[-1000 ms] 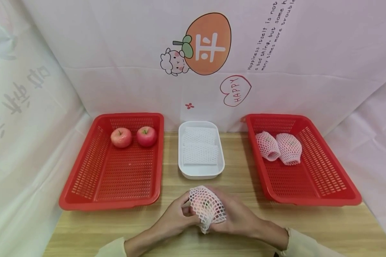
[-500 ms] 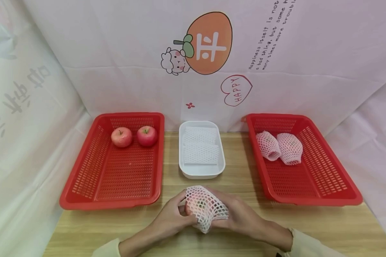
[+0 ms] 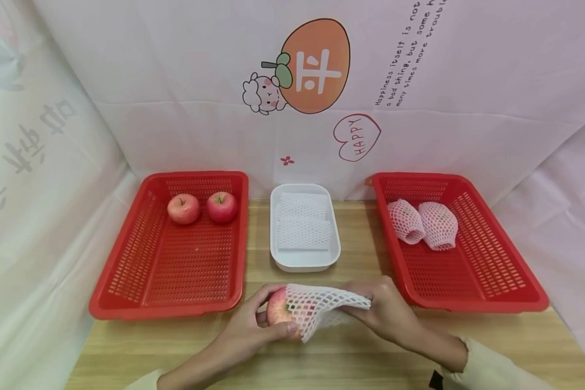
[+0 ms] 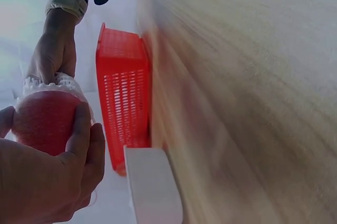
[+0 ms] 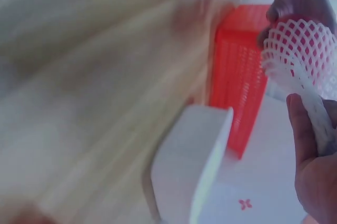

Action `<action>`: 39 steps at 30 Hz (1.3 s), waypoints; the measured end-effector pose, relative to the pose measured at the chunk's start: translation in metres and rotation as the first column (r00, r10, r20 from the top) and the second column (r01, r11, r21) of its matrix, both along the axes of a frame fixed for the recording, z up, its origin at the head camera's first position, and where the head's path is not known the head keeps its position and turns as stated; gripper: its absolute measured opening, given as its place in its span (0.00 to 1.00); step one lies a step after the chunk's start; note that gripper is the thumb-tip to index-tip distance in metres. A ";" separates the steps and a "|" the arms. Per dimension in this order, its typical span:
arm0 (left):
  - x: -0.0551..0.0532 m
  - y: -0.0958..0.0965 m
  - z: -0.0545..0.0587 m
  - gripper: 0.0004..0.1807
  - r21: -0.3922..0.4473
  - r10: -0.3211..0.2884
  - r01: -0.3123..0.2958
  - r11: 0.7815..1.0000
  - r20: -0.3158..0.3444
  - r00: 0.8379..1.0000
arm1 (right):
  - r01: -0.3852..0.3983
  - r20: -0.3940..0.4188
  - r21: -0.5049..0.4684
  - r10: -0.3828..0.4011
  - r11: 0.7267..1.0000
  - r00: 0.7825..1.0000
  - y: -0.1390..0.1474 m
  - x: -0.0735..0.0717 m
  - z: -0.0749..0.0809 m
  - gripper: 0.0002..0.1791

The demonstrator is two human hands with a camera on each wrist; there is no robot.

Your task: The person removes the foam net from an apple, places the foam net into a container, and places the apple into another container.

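Observation:
Near the front of the table, my left hand point(image 3: 249, 327) grips a red apple point(image 3: 275, 307), fingers behind it and thumb on its near side. A white foam net sleeve point(image 3: 322, 300) covers the apple's right part, while its left part is bare. The sleeve's loose end stretches rightward into my right hand point(image 3: 387, 309), which pinches it. In the left wrist view the apple's bare side point(image 4: 45, 121) faces the camera. From the right wrist, the netting point(image 5: 300, 50) spreads over the apple and narrows between thumb and fingers.
A red basket point(image 3: 170, 311) at left holds two bare apples point(image 3: 183, 208). Foam net sleeves point(image 3: 304, 233) lie in a white tray point(image 3: 305, 264) at centre back. The right red basket point(image 3: 473, 303) holds two netted apples point(image 3: 437, 225). White printed cloth hangs behind.
My right hand has moved right, drawing the sleeve's end out with it. More of the apple's left side is now bare. The left hand has shifted slightly left with the apple.

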State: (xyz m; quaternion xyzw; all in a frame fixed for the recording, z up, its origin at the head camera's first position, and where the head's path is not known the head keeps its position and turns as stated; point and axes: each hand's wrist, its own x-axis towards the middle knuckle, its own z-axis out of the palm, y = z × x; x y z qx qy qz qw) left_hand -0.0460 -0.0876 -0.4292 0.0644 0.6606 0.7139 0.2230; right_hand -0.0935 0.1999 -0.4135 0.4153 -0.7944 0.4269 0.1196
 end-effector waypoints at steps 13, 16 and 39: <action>0.000 -0.027 0.037 0.37 -0.149 0.048 -0.065 0.987 -0.116 0.992 | 0.089 -0.066 0.096 -0.083 0.991 0.994 0.013 -0.027 0.041 0.19; -0.002 -0.033 0.044 0.37 -0.172 0.050 -0.072 0.983 -0.131 0.990 | 0.125 -0.080 0.137 -0.114 0.983 0.990 0.012 -0.034 0.048 0.20; -0.041 -0.084 0.102 0.44 -0.255 0.152 -0.158 0.954 -0.043 0.987 | 0.227 -0.048 0.340 -0.224 0.913 0.973 -0.016 -0.121 0.070 0.10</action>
